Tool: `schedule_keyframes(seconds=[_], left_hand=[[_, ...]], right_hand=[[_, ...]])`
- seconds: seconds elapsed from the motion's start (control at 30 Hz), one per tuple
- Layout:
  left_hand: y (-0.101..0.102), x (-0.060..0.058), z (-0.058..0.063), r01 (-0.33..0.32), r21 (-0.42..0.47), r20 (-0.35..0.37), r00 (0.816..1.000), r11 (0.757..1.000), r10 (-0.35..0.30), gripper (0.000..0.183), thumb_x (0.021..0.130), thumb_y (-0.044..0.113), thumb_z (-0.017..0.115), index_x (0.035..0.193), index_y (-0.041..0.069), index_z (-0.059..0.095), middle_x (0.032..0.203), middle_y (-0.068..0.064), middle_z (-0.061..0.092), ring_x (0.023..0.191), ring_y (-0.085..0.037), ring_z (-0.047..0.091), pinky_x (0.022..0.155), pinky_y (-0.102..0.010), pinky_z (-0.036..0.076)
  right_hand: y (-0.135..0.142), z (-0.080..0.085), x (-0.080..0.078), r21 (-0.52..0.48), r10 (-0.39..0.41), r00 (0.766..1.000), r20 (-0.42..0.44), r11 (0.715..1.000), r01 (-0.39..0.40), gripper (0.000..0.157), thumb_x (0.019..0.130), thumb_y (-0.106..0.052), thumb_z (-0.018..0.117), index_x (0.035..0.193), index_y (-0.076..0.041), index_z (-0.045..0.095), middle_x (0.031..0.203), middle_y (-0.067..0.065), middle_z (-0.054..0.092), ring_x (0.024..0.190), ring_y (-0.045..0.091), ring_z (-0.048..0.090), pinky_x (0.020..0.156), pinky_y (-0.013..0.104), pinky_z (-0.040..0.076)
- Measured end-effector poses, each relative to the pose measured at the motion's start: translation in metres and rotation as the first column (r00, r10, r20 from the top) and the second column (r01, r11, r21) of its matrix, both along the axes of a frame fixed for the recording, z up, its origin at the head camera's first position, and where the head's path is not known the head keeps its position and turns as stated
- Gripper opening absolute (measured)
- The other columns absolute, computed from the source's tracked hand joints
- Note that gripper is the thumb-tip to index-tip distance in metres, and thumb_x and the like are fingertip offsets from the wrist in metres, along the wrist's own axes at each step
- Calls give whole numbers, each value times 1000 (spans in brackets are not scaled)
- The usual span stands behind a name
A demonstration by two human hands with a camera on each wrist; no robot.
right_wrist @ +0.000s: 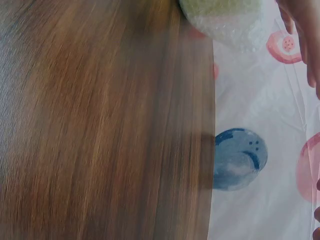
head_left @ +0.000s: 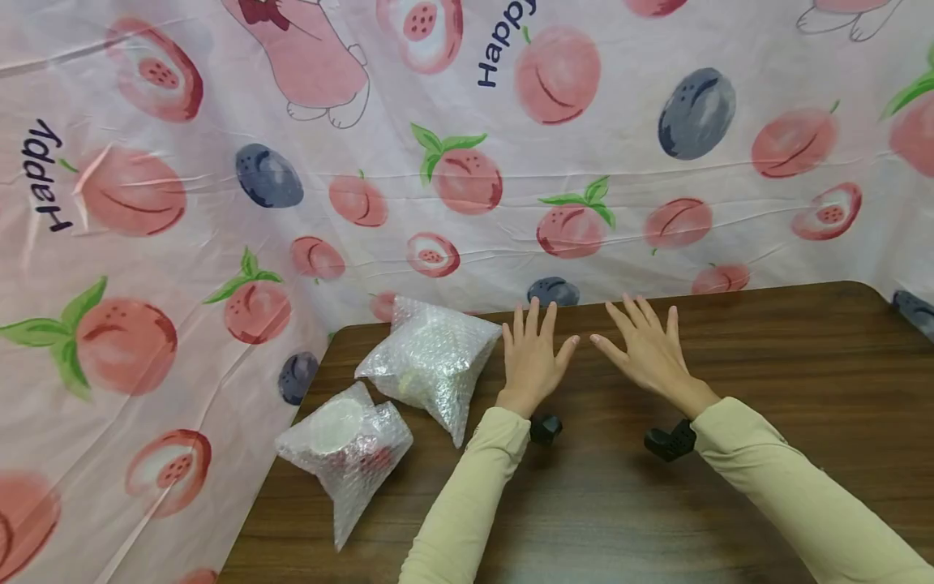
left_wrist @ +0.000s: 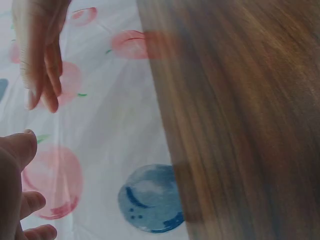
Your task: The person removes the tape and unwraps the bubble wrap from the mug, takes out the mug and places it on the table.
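Observation:
Both hands are held out over the wooden table, fingers spread and holding nothing. The left hand [head_left: 531, 357] has its little finger right by the corner of a larger bubble-wrap parcel [head_left: 438, 353]. Nearer the front lies a second bubble-wrap parcel [head_left: 350, 446], with a pale round shape and something red showing through the wrap. To the right, the right hand [head_left: 649, 349] points its thumb toward the left thumb, a small gap between them. In the right wrist view part of a bubble-wrapped parcel [right_wrist: 230, 20] shows at the top, its contents yellowish-green.
The brown wooden table [head_left: 817, 389] ends at the back and left against a hanging pink-and-white cloth [head_left: 503, 243] printed with peaches and blue fruit. A black wrist device [head_left: 671, 442] sits under the right wrist, another [head_left: 545, 429] beside the left.

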State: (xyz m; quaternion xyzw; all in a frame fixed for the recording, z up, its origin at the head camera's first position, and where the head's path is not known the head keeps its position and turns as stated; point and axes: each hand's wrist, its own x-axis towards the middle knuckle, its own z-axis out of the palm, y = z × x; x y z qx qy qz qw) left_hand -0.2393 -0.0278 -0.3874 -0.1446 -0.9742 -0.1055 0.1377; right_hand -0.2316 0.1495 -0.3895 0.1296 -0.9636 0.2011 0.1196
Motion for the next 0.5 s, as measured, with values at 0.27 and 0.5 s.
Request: schedule_keyframes(seconds=[0.27,0.5], left_hand=[[-12,7,5,72,95,-52,996,993,-67,62,90,49,39,140,15,27,145,-11,19,133,-29,8,102,-51,16],[-32,20,4,149,173,-147,981,974,-124,57,90,44,44,136,10,35,140,-13,27,130,-31,17,99,-53,21]], right_hand=[[-8,1,4,-73,42,998,-50,996,-46,65,88,-46,47,134,-2,36,140,24,23,129,38,14,99,58,3],[-19,-3,8,-151,106,989,-102,981,-121,60,86,-36,55,132,-1,38,139,23,24,128,38,17,100,56,11]])
